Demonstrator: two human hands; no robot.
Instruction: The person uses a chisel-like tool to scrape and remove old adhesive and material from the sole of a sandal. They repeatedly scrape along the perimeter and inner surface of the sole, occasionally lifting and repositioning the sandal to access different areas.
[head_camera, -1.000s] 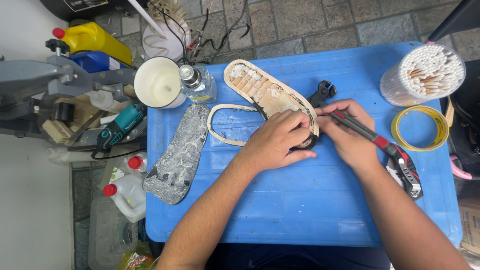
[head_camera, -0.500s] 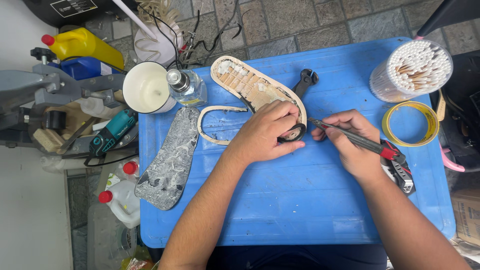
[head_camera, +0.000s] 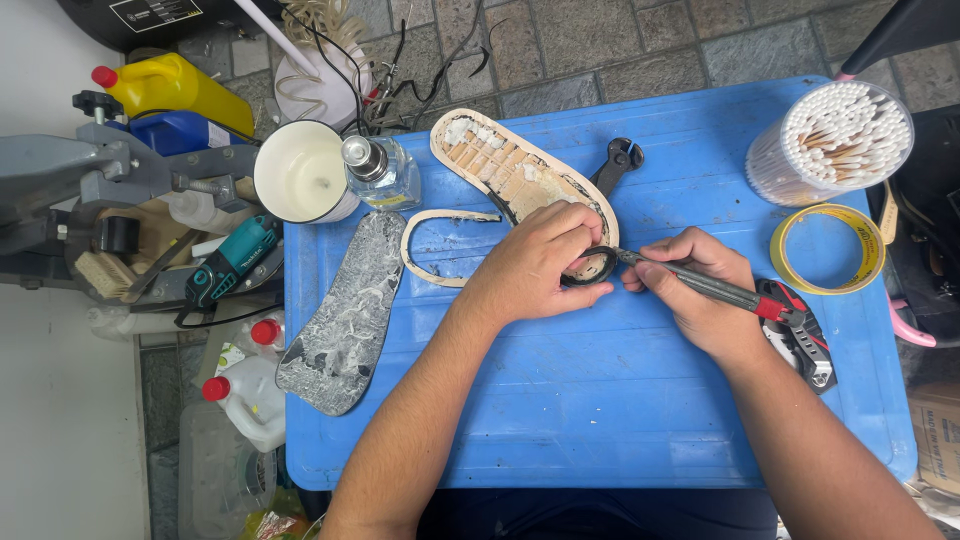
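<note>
Near the middle of the blue table (head_camera: 600, 420), left hand (head_camera: 535, 265) pressed down with fingers curled over the near end of the shoe sole (head_camera: 510, 175), steadying it, right hand (head_camera: 700, 290) closed around a thin metal tool (head_camera: 690, 282), tip at the sole's edge.

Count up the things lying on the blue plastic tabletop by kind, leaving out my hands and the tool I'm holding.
Shoe parts: 3, the tan cork-filled sole, the grey mottled insole, the cream rubber rim strip
Containers: 3, the white cup, the clear glass bottle, the clear tub of cotton swabs
Yellow tape rolls: 1
Black pincers: 1
Red-and-black utility knives: 1
Total: 9
</note>
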